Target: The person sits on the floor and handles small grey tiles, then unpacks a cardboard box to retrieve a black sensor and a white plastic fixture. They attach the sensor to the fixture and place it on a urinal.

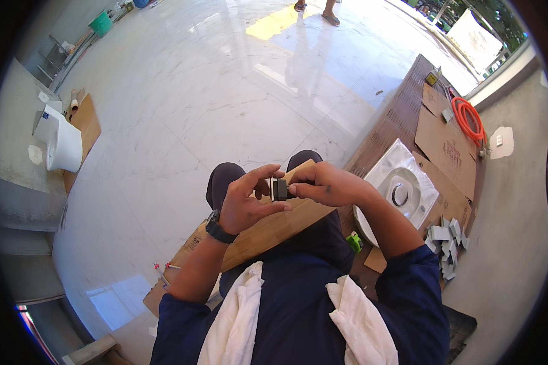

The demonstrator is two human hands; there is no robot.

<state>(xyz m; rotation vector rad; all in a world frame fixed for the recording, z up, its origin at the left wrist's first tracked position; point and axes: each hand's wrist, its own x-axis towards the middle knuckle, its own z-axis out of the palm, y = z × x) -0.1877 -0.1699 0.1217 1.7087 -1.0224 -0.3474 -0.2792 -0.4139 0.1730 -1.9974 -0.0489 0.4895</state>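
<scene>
Between my two hands, above my lap, is a small dark block with a pale plate along its left side (pixel 279 190); it looks like an electrical fitting, but its exact kind is unclear. My left hand (pixel 245 198) curves around the plate side, fingers above and thumb below. From the right, my right hand (pixel 327 184) pinches the block's other end with thumb and fingertips. Under both hands, a long brown cardboard piece (pixel 249 243) lies across my thighs. A dark watch (pixel 216 228) is on my left wrist.
At my right, a brown board (pixel 380 143) carries a plastic-wrapped white round fixture (pixel 380 176), flattened cardboard (pixel 447 149), a coiled orange hose (pixel 469 118), grey metal pieces (pixel 449 243) and a green tape measure (pixel 354 242). A white toilet (pixel 64 146) stands left. Someone's feet (pixel 330 19) are far ahead.
</scene>
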